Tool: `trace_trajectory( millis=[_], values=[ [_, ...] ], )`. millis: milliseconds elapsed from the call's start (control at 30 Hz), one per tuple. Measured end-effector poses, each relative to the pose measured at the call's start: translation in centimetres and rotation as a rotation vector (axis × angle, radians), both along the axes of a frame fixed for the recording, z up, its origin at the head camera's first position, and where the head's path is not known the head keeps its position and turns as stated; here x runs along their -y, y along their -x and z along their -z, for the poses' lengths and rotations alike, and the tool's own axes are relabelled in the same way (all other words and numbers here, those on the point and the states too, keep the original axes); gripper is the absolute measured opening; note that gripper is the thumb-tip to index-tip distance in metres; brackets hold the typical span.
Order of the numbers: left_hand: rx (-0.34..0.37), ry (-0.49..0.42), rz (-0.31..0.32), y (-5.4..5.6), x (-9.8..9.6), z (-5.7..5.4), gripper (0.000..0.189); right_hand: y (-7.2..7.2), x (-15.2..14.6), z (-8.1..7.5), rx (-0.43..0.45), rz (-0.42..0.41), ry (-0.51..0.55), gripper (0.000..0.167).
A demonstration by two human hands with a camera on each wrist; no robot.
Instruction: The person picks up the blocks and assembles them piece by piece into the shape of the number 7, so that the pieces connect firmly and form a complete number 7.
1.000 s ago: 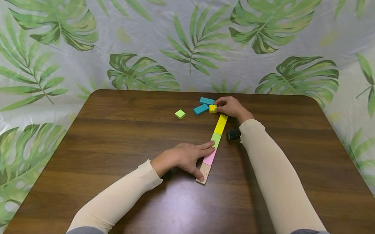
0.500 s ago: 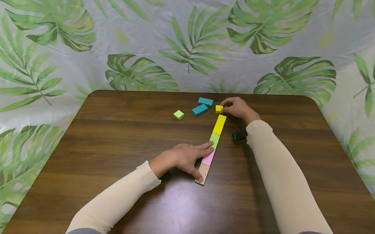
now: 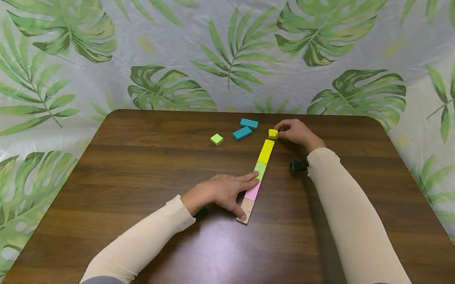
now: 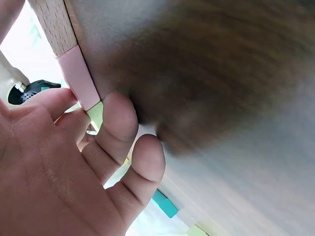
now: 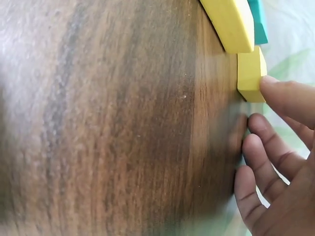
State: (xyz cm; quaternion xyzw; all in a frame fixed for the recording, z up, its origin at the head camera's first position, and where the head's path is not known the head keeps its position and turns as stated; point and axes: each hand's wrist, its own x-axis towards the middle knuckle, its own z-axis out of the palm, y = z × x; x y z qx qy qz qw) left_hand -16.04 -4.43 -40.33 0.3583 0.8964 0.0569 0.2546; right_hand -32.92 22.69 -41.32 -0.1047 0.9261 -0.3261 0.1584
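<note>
A straight row of flat blocks runs away from me in the head view: bare wood [image 3: 248,206], pink [image 3: 252,194], light green [image 3: 262,168] and yellow [image 3: 266,151] at the far end. My left hand [image 3: 225,192] rests on the row, thumb on the wooden block and extended fingertips over the green and pink ones. Just past the yellow end, my right hand [image 3: 297,132] pinches a small square yellow block [image 3: 273,134] with thumb and finger. In the right wrist view this small yellow block [image 5: 250,73] sits close beside the longer one, the other fingers curving near the tabletop.
Two blue blocks [image 3: 242,133] lie near the table's far edge, left of the right hand. A small light green block [image 3: 216,139] sits further left on the brown wooden table [image 3: 148,156]. Behind hangs a leaf-patterned cloth [image 3: 171,39].
My right hand has slid the small yellow block rightward, away from the blue blocks and to the far end of the row. My left hand stays on the row.
</note>
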Motion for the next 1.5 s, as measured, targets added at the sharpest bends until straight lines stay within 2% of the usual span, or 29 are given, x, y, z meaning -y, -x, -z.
trace_trajectory(
  millis=[467, 1500],
  values=[
    [-0.004, 0.001, 0.002, 0.1, 0.0, 0.0, 0.103, 0.0, 0.1, 0.6, -0.043, 0.01, 0.005, 0.032],
    [-0.002, 0.001, 0.009, 0.1, 0.0, -0.1, 0.103, -0.1, 0.1, 1.1, -0.019, 0.02, 0.014, 0.038]
  ],
)
